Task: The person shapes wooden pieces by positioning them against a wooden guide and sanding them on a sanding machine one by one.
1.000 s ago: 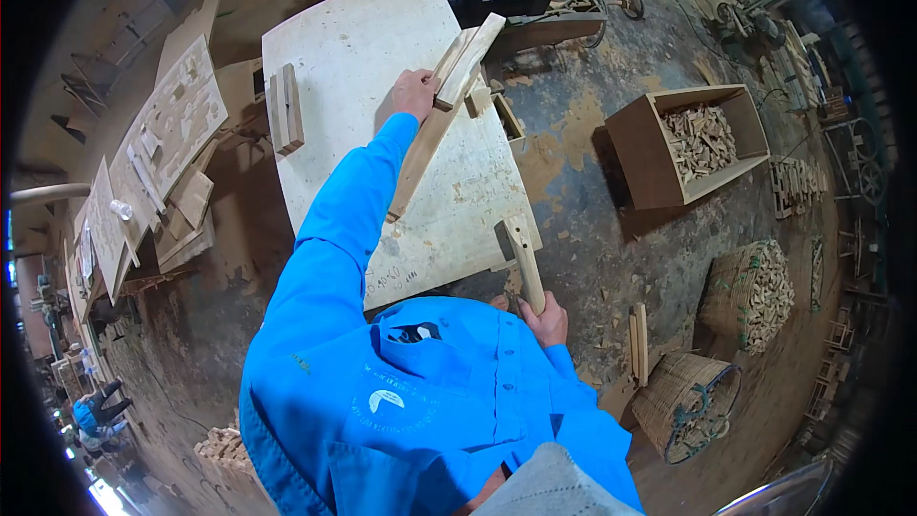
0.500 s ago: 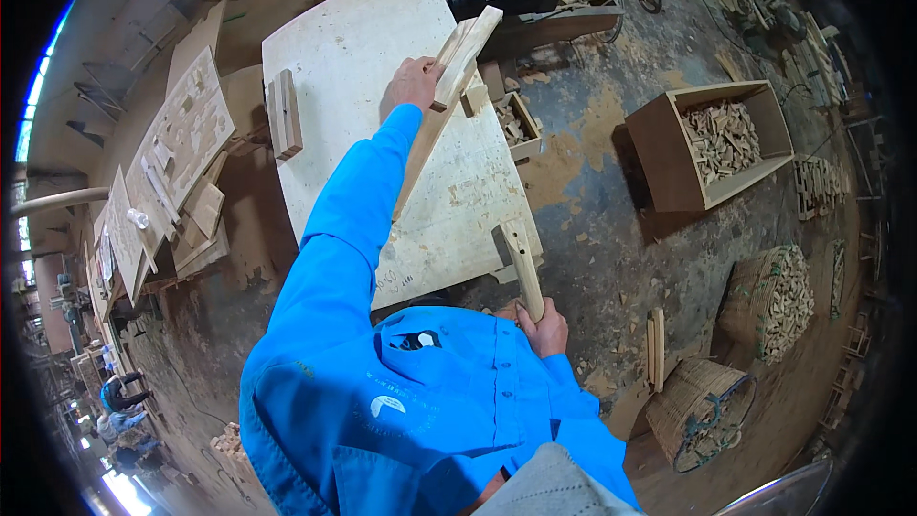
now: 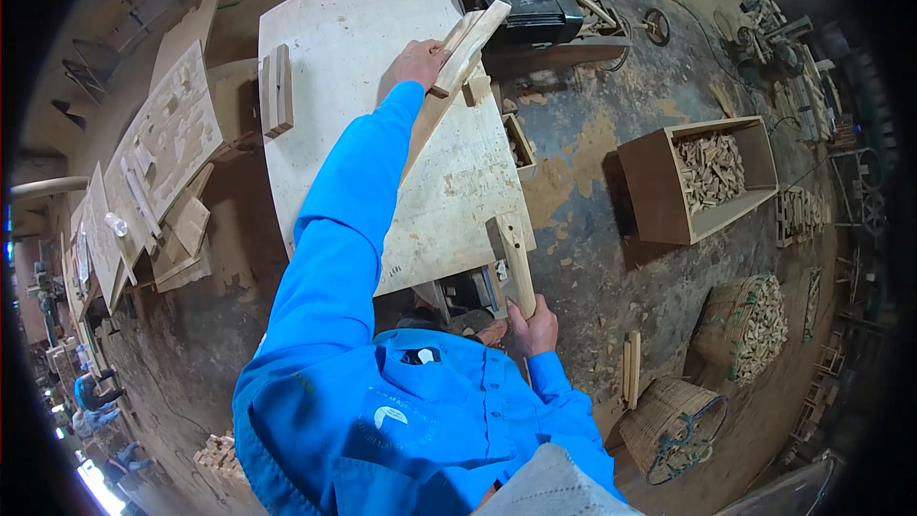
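Note:
My left hand (image 3: pixel 420 64) reaches across the pale wooden tabletop (image 3: pixel 334 38), its fingers closed over the near end of a wooden bar (image 3: pixel 475 46) that points toward the far right. A long wooden strip (image 3: pixel 427 129) lies slantwise on the table below that hand. A small wood block (image 3: pixel 476 90) sits close beside the bar. At the table's near right corner, my right hand (image 3: pixel 537 327) is wrapped round the lower end of another wooden bar (image 3: pixel 518 253), which has small dark holes near its far end. That far end rests at or just over the table edge.
Wooden pieces (image 3: pixel 276 91) lie at the table's left side. Beyond the table stands a black motor (image 3: pixel 535 16). To the right are a wooden box (image 3: pixel 654 182) of offcuts and woven baskets (image 3: pixel 659 420). Panels (image 3: pixel 172 124) lean at the left.
My view has shifted slightly, showing more beneath the near table edge. Both hands keep their holds, with little visible movement of the bars.

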Motion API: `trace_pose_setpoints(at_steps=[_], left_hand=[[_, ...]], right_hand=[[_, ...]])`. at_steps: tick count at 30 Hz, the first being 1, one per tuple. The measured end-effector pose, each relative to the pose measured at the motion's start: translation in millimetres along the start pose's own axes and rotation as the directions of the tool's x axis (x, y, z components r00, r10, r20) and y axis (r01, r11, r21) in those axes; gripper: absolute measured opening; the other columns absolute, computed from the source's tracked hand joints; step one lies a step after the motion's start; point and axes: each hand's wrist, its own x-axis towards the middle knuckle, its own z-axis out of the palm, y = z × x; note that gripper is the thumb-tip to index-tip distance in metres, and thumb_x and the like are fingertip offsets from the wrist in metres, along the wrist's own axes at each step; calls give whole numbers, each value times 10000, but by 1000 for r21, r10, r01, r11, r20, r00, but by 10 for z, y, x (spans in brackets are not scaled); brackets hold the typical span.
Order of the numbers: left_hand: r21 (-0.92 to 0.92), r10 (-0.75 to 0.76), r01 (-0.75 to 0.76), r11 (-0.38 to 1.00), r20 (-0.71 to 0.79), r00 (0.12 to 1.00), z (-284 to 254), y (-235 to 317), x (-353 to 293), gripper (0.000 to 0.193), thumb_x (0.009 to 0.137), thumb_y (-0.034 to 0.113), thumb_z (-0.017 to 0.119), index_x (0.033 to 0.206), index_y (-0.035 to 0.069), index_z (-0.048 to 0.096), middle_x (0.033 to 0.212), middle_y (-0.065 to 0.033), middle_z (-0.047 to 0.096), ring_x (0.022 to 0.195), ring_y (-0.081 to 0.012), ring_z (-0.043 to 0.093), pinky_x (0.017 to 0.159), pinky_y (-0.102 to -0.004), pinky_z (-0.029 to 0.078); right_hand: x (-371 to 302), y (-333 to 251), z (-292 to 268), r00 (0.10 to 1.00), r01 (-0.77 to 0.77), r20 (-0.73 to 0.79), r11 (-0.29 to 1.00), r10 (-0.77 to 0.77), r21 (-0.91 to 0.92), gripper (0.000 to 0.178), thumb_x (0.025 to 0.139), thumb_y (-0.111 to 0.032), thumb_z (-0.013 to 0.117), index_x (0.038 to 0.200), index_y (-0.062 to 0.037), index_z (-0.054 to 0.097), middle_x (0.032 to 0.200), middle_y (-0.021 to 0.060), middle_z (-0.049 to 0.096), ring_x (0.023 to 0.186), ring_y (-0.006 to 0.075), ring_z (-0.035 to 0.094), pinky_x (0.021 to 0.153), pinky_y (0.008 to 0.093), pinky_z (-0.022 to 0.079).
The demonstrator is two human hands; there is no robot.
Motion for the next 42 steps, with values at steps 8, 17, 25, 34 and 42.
trace_pose_setpoints(at_steps=[8,17,25,34,42], left_hand=[[-31,70,-72,997,-61,996,-53,-43,513,368,914,444,723,1178,198,798,1171,-164,723,1156,-344,661,1030,-456,512],[-1,55,-55,999,-10,998,-99,26,697,357,942,444,680,1189,212,795,1221,-127,729,1204,-316,648,1045,-437,514],[-21,25,-26,999,-45,999,35,-71,713,362,957,446,670,1220,226,786,1274,-134,709,1222,-326,644,1055,-451,509],[20,27,-27,999,-33,999,102,-73,564,376,957,443,684,1240,211,772,1265,-148,693,1217,-350,640,1055,-463,506],[-14,32,-33,999,-46,998,80,-202,641,362,937,436,703,1215,217,784,1256,-158,691,1204,-348,639,1052,-463,503]], right_hand=[[381,-414,-11,998,12,-58,1000,-10,19,473,864,-440,788,976,2,664,882,279,730,888,474,726,750,499,568],[566,-560,-27,998,1,-57,1000,-2,-8,504,875,-487,764,1020,-12,678,886,282,731,881,479,720,772,540,561],[464,-582,-44,997,1,-81,999,3,46,522,862,-473,799,956,21,659,822,266,699,776,423,712,707,487,535],[356,-436,-36,997,-7,-74,1000,5,-27,530,879,-503,772,987,2,654,878,286,717,883,491,705,753,544,545],[381,-424,-5,997,41,-68,998,-44,-40,524,884,-508,762,993,-6,656,884,280,723,880,489,705,749,555,549]])
